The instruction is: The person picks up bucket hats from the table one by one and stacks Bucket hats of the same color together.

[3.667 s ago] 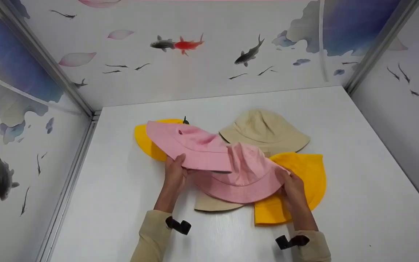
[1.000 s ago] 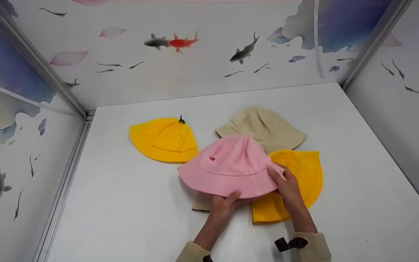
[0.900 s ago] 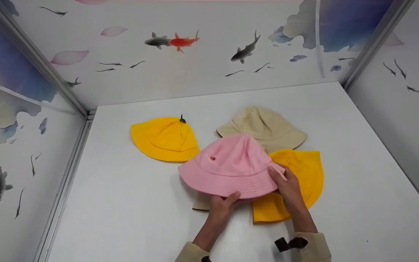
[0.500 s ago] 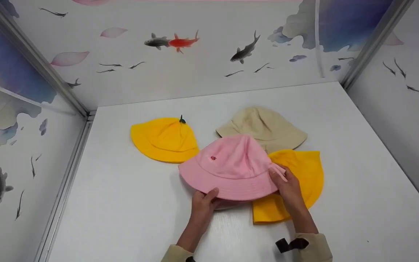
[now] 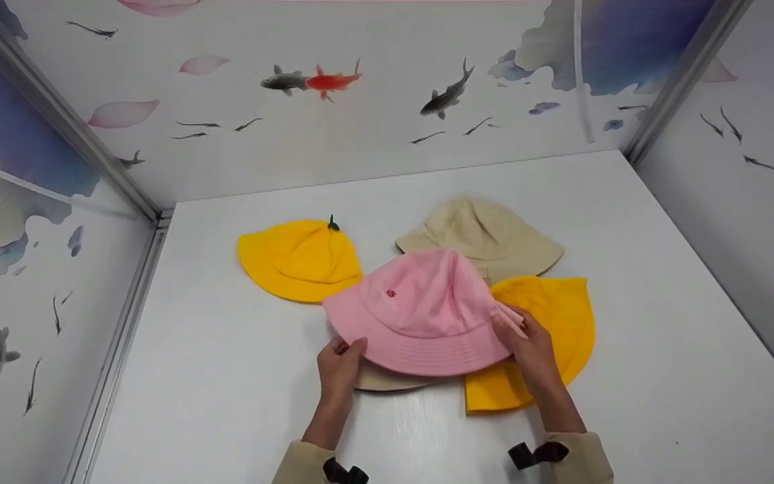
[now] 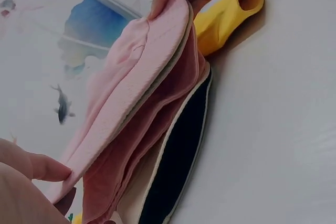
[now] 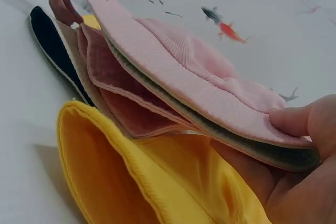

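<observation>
My left hand [image 5: 338,373] pinches the left end of the brim of a pink bucket hat [image 5: 420,302] with a small red motif on its crown. At the other end, my right hand [image 5: 531,346] grips the brim between thumb and fingers. Both wrist views show the brim raised, with a second pink hat [image 6: 152,150] below it. Under that lies a beige hat [image 5: 394,380], whose dark lining shows in the left wrist view. A yellow hat [image 5: 572,323] lies partly beneath my right hand, its opening facing the right wrist camera.
Another yellow hat [image 5: 299,262], with a dark green stem-like tip, lies at the left, touching the pink brim in the head view. A second beige hat [image 5: 488,228] lies behind. Printed panels wall the white table [image 5: 226,376] at the back and sides.
The upper pink hat has come right and down over the other pink hat, uncovering the left yellow hat. My left hand then slid left along the brim; my right hand hardly moved.
</observation>
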The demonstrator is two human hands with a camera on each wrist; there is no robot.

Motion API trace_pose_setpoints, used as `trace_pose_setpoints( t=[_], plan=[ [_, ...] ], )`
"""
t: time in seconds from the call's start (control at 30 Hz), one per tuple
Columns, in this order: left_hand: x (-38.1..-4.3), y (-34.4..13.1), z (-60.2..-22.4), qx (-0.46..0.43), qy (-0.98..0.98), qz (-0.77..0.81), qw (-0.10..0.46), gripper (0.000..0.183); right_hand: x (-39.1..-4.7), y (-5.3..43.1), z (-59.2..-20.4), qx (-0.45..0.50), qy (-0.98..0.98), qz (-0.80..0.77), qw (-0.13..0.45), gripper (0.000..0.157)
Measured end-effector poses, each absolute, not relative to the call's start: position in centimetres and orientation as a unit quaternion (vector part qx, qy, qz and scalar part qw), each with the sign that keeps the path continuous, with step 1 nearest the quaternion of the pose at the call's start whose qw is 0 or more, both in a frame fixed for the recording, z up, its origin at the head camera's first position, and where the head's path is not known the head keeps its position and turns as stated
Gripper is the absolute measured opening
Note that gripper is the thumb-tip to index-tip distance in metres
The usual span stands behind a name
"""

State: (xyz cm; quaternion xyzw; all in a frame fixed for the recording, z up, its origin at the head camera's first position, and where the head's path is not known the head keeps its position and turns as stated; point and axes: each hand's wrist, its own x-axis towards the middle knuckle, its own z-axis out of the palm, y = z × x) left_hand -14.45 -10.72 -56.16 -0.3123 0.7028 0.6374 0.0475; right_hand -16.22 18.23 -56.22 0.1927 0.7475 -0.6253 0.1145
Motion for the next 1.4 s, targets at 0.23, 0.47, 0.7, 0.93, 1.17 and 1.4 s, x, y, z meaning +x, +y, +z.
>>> trace_pose_setpoints(
  t=[0.23,0.47,0.7,0.93,1.17,1.4],
  plan=[
    [-15.2,-10.8,-56.8,-0.297,0.709,0.638,0.042,0.040,-16.2,18.5,-56.4,0.197,0.748,-0.622,0.117,0.084],
    [-15.2,-10.3,-57.3,-0.308,0.698,0.646,0.022,0.046,-16.2,18.4,-56.4,0.198,0.763,-0.604,0.116,0.089],
    [-15.3,-10.1,-57.2,-0.311,0.673,0.671,-0.018,0.058,-16.2,18.2,-56.5,0.202,0.766,-0.600,0.113,0.091],
    [-15.6,-10.3,-56.8,-0.278,0.618,0.736,-0.015,0.073,-16.2,18.2,-56.5,0.212,0.762,-0.602,0.113,0.090],
    [-15.2,-10.0,-57.0,-0.261,0.631,0.730,0.033,0.063,-16.1,18.2,-56.5,0.208,0.767,-0.597,0.108,0.089],
    [-15.3,-9.4,-57.3,-0.197,0.476,0.856,0.048,0.071,-16.0,17.8,-56.4,0.198,0.752,-0.621,0.097,0.082]
  ],
)
